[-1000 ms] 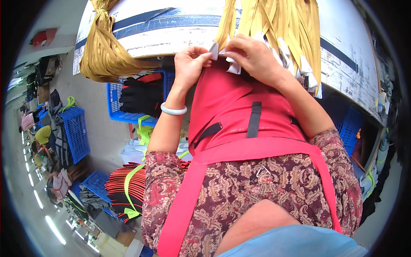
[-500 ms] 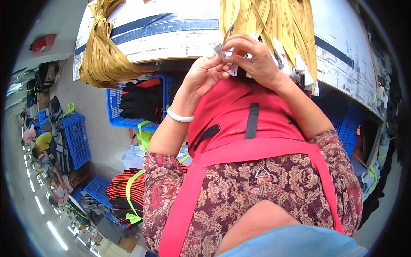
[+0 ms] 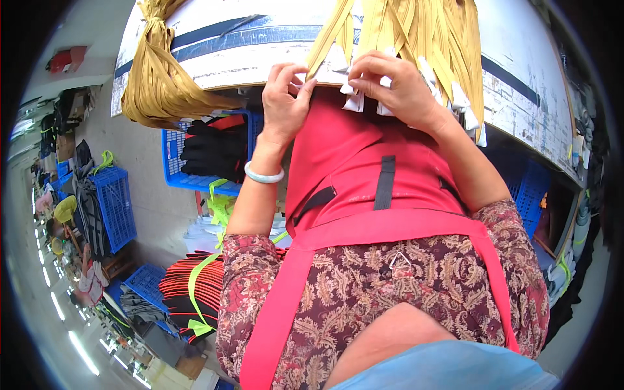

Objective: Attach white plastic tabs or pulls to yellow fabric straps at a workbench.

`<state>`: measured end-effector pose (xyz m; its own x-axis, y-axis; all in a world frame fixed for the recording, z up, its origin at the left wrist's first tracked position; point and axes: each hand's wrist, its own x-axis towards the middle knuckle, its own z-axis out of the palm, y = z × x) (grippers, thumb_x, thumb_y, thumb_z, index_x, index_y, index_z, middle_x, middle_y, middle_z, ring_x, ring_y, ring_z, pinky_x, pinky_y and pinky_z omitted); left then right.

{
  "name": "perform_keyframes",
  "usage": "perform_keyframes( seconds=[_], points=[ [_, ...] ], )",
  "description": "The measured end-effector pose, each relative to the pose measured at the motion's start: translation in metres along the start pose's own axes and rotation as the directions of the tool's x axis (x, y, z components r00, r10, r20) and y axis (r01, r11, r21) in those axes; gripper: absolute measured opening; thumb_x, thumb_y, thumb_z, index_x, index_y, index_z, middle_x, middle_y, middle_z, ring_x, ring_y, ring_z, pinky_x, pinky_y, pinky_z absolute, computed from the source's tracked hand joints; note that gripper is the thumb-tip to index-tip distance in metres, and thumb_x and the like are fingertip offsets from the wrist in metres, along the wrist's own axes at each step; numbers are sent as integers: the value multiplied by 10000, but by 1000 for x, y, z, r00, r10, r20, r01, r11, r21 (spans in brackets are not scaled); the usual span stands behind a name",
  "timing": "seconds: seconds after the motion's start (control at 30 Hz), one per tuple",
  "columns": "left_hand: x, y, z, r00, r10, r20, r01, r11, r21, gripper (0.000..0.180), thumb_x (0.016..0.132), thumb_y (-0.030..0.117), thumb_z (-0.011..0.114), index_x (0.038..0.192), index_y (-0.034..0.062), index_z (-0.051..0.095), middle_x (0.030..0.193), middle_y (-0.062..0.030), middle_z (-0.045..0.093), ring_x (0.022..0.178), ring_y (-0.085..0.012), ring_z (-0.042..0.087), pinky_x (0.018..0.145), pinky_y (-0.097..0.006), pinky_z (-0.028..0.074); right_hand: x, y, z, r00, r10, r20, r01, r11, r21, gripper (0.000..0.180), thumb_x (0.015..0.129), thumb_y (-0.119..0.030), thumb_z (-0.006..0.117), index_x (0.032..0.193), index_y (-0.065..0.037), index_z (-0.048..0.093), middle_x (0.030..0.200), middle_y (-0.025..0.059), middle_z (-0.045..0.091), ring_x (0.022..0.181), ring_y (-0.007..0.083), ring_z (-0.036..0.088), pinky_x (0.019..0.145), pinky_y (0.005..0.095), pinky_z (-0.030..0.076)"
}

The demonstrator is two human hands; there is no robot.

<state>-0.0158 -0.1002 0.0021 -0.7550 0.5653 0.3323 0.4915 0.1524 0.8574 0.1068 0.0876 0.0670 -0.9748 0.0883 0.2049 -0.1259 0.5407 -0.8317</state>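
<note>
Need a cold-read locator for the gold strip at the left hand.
Start at the scuffed white worktable across the top, then the spread of gold strips right of centre. Pick the strip running to the left hand: leftmost of that spread, slanting down-left, its lower end apart from its neighbours.

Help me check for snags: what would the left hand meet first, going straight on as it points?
Beyond the gold strip it holds, the left hand would probably meet a white strip end; depth is unclear.

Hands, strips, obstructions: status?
Left hand pinching one gold strip near its end. Right hand at white tips, grip unclear. Tied gold bundle off left, clear of both hands.
</note>
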Motion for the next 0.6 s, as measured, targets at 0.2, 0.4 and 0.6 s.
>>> perform_keyframes(
  seconds=[0.2, 0.4, 0.6],
  points=[
    [8, -27, -18, 910, 279, 308, -387, 838, 384, 246, 775, -7, 735, 1006, 39, 666, 1033, -79, 595, 791, -150, 620, 686, -267, 501, 9, 5, 7, 993, 52, 111, -39, 993, -115, 93, 883, -107, 653, 947, -40, 647, 860, 90, 614, 736, 197, 630, 679, 313, 495],
    [30, 0, -19, 845, -226, 485, 466, 755, -461, 124, 824, 1, 723, 933, -2, 665, 823, -46, 670, 711, -122, 631, 632, -251, 534, 18, 6, 8, 999, 40, 37, -38, 998, -40, 110, 890, -94, 654, 974, -25, 635, 874, 75, 610, 777, 162, 621, 723, 294, 497],
    [52, 19, -5, 874, 43, 484, 320, 698, -641, 74, 795, -22, 745, 813, 1, 676, 910, -55, 630, 798, -123, 624, 714, -232, 535, 32, 10, -8, 998, -60, -23, 61, 998, 21, 150, 894, -153, 670, 982, -37, 633, 890, 94, 636, 776, 178, 649, 726, 308, 509]
  ],
)
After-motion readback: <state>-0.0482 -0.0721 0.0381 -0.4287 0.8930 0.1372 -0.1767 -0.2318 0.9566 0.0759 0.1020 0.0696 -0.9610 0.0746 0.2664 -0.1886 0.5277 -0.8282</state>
